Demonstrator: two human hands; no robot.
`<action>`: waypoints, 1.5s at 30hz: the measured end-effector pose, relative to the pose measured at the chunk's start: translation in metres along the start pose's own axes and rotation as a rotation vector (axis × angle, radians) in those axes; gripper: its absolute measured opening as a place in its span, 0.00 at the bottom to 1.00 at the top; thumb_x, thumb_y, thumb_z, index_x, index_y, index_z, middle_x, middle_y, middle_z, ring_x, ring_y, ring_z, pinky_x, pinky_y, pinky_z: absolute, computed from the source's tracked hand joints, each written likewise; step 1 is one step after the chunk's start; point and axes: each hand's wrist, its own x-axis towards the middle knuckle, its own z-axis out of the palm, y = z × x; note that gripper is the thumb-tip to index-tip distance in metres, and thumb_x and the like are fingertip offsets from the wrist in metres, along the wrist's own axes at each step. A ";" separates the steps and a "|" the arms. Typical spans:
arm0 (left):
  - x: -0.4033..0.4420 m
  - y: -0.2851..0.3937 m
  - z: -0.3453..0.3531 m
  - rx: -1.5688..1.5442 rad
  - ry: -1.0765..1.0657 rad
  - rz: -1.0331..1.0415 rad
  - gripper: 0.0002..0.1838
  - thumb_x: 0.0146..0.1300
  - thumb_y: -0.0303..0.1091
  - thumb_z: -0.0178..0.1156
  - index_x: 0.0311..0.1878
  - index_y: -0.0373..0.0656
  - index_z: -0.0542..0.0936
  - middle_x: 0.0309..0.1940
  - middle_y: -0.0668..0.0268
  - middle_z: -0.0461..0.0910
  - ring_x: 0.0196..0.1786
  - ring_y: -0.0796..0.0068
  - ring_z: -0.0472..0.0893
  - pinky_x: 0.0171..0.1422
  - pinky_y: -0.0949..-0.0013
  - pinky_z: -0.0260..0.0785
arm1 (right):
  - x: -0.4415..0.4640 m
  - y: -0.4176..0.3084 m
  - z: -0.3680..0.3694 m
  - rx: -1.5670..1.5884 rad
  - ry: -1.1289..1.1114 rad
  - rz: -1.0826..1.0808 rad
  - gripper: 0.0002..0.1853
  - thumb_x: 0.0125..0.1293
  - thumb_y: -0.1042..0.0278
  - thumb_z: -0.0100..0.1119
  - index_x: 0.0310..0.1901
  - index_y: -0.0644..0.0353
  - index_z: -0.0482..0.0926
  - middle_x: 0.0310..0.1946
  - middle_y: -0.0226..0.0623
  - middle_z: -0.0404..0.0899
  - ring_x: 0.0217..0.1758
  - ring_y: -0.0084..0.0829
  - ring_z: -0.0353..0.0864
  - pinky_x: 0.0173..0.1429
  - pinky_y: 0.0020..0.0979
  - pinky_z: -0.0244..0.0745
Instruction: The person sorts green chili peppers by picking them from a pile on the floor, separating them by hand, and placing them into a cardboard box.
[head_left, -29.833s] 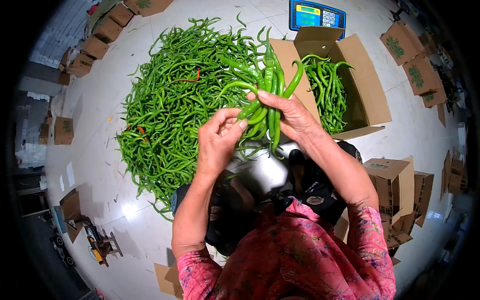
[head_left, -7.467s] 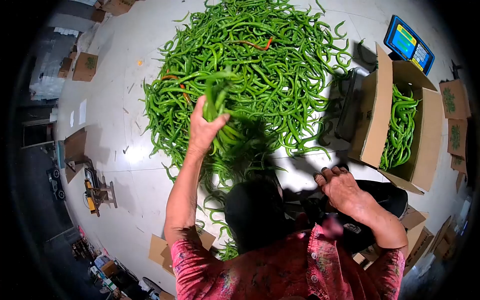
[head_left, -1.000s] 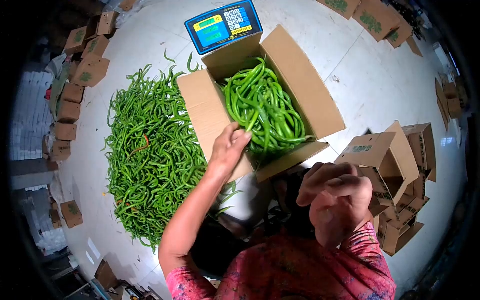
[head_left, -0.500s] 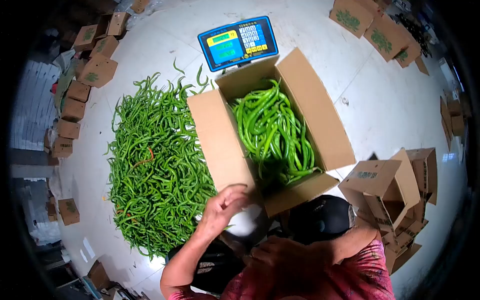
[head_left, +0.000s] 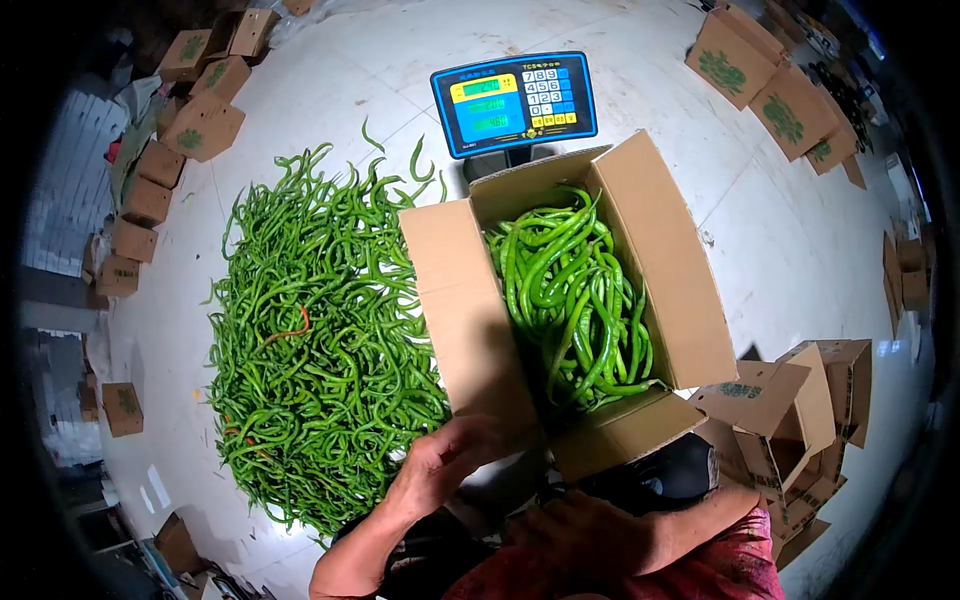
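Observation:
A cardboard box (head_left: pixel 665 260) stands with its flaps spread, holding long green chili peppers (head_left: pixel 575 290). My left hand (head_left: pixel 450 462) is beside the box's near left corner, its fingers curled together and partly in shadow; whatever they may hold is hidden. Close to my body, my right hand (head_left: pixel 575 530) lies in deep shadow below the near flap, and its fingers are hard to make out. To the left of the box spreads a large pile of green chili peppers (head_left: pixel 325 350) on the floor, with a few red ones among them.
Behind the box rises a blue-framed scale display (head_left: pixel 515 105) with a lit screen and keypad. Open cardboard boxes (head_left: pixel 775 410) are stacked at the right. More printed cartons stand at the far right (head_left: pixel 730 65) and along the left side (head_left: pixel 205 125).
The head view has shifted, so the box and scale appear lower and further right. My left hand's fingers look more curled, and the hand sits lower in the view.

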 end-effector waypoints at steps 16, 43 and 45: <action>-0.003 0.009 -0.004 -0.100 -0.075 -0.245 0.19 0.67 0.25 0.56 0.61 0.34 0.73 0.51 0.59 0.80 0.54 0.72 0.79 0.60 0.68 0.71 | 0.000 0.000 0.015 -0.009 0.093 -0.041 0.32 0.64 0.49 0.48 0.72 0.26 0.58 0.55 0.45 0.72 0.39 0.41 0.72 0.53 0.60 0.74; -0.223 -0.383 -0.010 -0.467 1.046 -0.319 0.11 0.64 0.23 0.56 0.49 0.33 0.77 0.33 0.65 0.82 0.33 0.78 0.79 0.39 0.75 0.72 | 0.059 -0.025 0.049 -0.210 -0.362 0.033 0.20 0.57 0.71 0.62 0.53 0.65 0.76 0.45 0.47 0.76 0.45 0.45 0.76 0.50 0.42 0.70; -0.192 -0.341 -0.030 0.187 1.022 -0.231 0.16 0.58 0.23 0.60 0.52 0.37 0.78 0.33 0.58 0.82 0.34 0.64 0.81 0.43 0.66 0.74 | 0.060 -0.029 0.054 -0.230 -0.374 0.033 0.20 0.58 0.71 0.62 0.53 0.66 0.76 0.46 0.47 0.77 0.46 0.45 0.76 0.51 0.41 0.70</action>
